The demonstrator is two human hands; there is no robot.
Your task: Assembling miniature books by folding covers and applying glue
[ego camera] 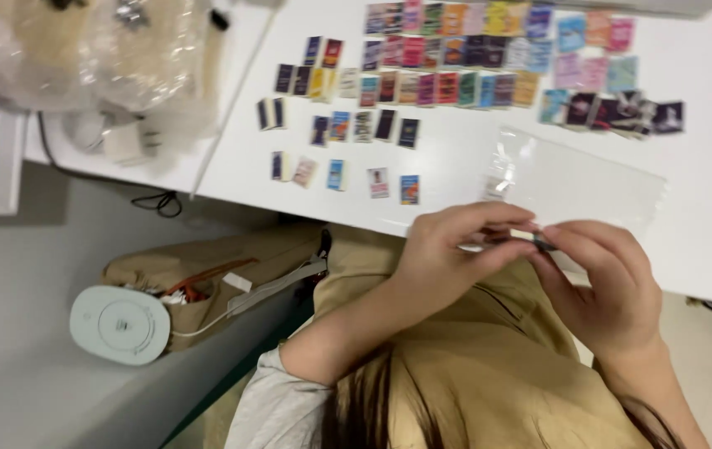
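Note:
My left hand (447, 258) and my right hand (601, 278) meet just in front of the white table's (705, 224) near edge. Both pinch one small dark flat piece (539, 242) between their fingertips; it is mostly hidden by the fingers. Just beyond the hands lies a clear plastic bag (576, 185) flat on the table. Farther back, several tiny colourful book-like cards (443, 87) lie in rows, with a few loose ones (379, 182) nearer the edge.
A tan bag (214, 278) with a round pale-green device (120, 324) sits on the grey floor at the left. Crumpled clear plastic wrap (81, 50) and a white plug (127, 141) lie on the table's far left. My tan clothing fills the bottom.

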